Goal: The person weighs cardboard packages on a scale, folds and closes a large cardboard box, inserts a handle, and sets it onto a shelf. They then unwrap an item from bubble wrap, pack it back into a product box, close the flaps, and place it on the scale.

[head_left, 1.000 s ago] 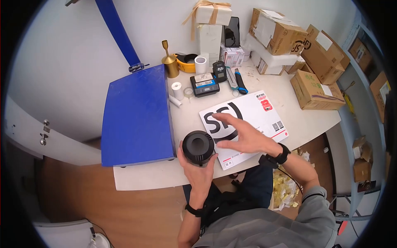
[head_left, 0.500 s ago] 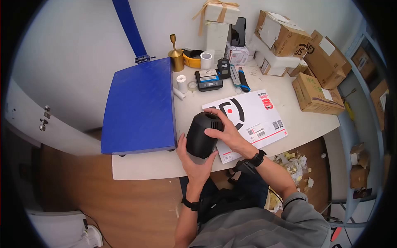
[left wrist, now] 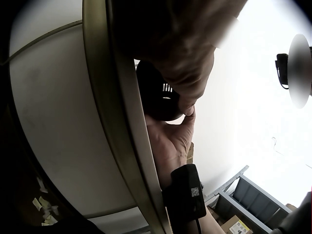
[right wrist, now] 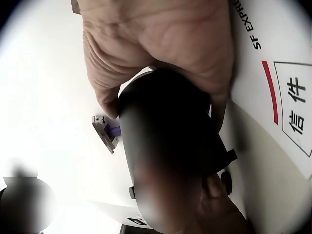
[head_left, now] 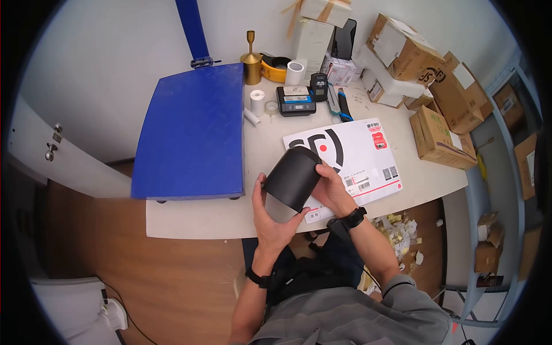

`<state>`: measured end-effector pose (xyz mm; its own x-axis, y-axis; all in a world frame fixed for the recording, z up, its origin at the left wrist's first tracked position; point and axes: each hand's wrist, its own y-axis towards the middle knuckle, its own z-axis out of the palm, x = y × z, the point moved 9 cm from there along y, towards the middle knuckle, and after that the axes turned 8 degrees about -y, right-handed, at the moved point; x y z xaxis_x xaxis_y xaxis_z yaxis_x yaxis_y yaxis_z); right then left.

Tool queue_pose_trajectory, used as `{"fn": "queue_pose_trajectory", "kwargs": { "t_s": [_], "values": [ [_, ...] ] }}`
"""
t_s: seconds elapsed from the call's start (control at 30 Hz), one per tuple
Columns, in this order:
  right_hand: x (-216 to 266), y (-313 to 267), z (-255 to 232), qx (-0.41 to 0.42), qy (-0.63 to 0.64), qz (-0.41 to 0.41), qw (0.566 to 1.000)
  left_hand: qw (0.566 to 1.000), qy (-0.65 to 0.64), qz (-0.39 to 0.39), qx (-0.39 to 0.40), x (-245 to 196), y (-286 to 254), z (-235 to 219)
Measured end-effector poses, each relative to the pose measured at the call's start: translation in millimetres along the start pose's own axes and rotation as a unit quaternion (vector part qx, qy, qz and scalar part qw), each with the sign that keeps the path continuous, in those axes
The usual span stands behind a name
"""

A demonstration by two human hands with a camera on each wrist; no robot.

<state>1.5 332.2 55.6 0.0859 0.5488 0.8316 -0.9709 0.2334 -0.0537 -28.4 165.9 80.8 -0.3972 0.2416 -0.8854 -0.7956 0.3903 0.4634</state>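
A matte black cylinder-shaped device (head_left: 291, 179) is held between both hands above the near part of the table, lying tilted. My left hand (head_left: 277, 230) grips its near lower end, thumb on one side and fingers on the other. At the upper right side, my right hand (head_left: 332, 192) holds it with the thumb along the wall. Small vent slots show on the device (left wrist: 161, 100) in the left wrist view. In the right wrist view, the right hand (right wrist: 156, 39) straddles the dark body, and left-hand fingers (right wrist: 214, 195) show at the far end.
A white printed envelope (head_left: 368, 167) lies beneath and right of the device. To the left stands a blue platform (head_left: 192, 135) with a post. Behind are a brass holder (head_left: 252, 66), a small black printer-like box (head_left: 296, 102), a utility knife (head_left: 344, 106) and cardboard boxes (head_left: 443, 138).
The right hand, earlier spread above the envelope, has come onto the device and holds it. The device, first seen from its recessed end, has been tipped over so its plain side shows.
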Motion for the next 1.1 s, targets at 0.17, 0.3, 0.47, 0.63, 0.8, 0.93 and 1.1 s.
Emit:
{"fn": "queue_pose_trajectory", "kwargs": {
  "t_s": [0.17, 0.3, 0.47, 0.63, 0.8, 0.93, 1.1],
  "values": [
    [-4, 3, -1, -0.004, -0.019, -0.015, 1.0, 0.999, 0.044, 0.03, 0.0, 5, -13, -3],
    [-8, 4, -3, -0.025, -0.025, 0.008, 0.999, 0.994, 0.067, 0.087, -0.007, -2, -14, -4],
    [-10, -1, -5, -0.074, -0.018, 0.037, 0.996, 0.988, 0.108, 0.111, -0.003, -12, -11, -5],
    [-20, 0, -11, -0.069, -0.033, 0.05, 0.996, 0.977, 0.154, 0.149, -0.027, -21, -14, -8],
    [-22, 3, -14, -0.07, -0.078, 0.037, 0.994, 0.971, 0.177, 0.156, -0.041, -26, -15, -11],
    [-28, 4, -11, -0.049, -0.084, 0.035, 0.995, 0.974, 0.163, 0.15, -0.04, -23, -18, -13],
    [-1, 1, 12, -0.018, -0.001, 0.042, 0.999, 0.975, 0.161, 0.155, -0.003, -22, -16, -2]
  ]
}}
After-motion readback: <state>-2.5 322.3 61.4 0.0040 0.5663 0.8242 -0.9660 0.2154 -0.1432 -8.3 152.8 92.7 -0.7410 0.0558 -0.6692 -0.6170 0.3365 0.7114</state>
